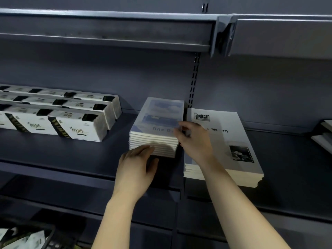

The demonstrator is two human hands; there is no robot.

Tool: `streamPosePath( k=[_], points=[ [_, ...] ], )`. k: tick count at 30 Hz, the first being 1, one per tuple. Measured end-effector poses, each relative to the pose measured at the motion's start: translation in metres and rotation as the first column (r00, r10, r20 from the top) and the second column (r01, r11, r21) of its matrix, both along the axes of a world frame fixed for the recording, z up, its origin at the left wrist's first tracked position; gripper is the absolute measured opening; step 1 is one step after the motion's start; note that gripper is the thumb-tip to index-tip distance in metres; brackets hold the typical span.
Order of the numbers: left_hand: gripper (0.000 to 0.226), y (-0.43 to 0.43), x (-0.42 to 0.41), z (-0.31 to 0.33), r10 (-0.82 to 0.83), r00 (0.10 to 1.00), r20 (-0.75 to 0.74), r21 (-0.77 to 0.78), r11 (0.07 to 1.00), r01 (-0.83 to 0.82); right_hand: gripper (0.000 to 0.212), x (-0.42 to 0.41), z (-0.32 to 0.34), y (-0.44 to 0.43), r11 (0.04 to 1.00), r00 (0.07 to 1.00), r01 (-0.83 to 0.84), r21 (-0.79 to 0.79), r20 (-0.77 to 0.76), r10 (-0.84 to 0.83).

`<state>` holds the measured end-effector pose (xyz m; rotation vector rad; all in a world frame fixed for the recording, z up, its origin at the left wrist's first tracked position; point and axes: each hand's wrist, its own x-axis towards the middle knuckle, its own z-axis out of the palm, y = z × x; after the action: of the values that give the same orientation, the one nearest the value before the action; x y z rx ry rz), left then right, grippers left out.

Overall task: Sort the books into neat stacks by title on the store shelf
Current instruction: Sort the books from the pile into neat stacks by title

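Observation:
A stack of several blue-covered "fine Day" books [158,121] lies on the dark store shelf [71,155]. My left hand [136,168] rests flat against the stack's front page edges, fingers apart and holding nothing. My right hand [195,141] curls over the stack's right edge, with fingertips on the top cover and the rest of the hand in the gap beside it. To the right lies a lower, slightly uneven stack of white "Memory" books [233,141], partly hidden by my right forearm.
White tissue packs [75,126] lie in rows on the shelf's left. More pale books [323,135] show at the far right edge. An upper shelf [107,33] overhangs. A basket with packs [27,238] sits at the bottom left.

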<state>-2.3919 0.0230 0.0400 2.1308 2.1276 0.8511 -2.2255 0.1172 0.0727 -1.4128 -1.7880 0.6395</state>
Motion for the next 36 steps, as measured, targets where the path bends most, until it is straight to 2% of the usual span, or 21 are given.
streamPosePath(
  k=[8,13,17,20,29,36],
  points=[
    [0.043,0.002,0.041,0.019,-0.054,0.998,-0.031,0.054,0.997,0.056,0.016,0.044,-0.002,-0.009,0.993,0.987,-0.036,0.111,0.161,0.018],
    [0.041,0.007,0.095,0.031,-0.104,0.993,-0.054,0.084,0.991,0.109,0.015,0.098,-0.001,-0.017,0.987,0.972,-0.010,0.161,0.233,-0.028],
    [0.041,0.014,0.155,0.039,-0.152,0.983,-0.103,0.106,0.981,0.163,0.014,0.157,0.004,-0.024,0.987,0.972,0.022,0.161,0.227,-0.059],
    [0.035,0.020,0.200,0.043,-0.208,0.974,-0.089,0.068,0.974,0.214,0.015,0.205,0.010,-0.030,0.992,0.966,0.025,0.127,0.250,-0.056],
    [0.042,0.031,0.334,0.042,-0.326,0.941,-0.090,-0.008,0.945,0.326,0.024,0.343,0.018,-0.036,0.961,0.936,0.206,0.186,0.250,-0.249],
    [0.041,0.031,0.417,0.038,-0.365,0.928,-0.077,-0.012,0.931,0.365,0.018,0.431,0.013,-0.035,0.925,0.908,0.321,0.204,0.212,-0.362]
  ],
)
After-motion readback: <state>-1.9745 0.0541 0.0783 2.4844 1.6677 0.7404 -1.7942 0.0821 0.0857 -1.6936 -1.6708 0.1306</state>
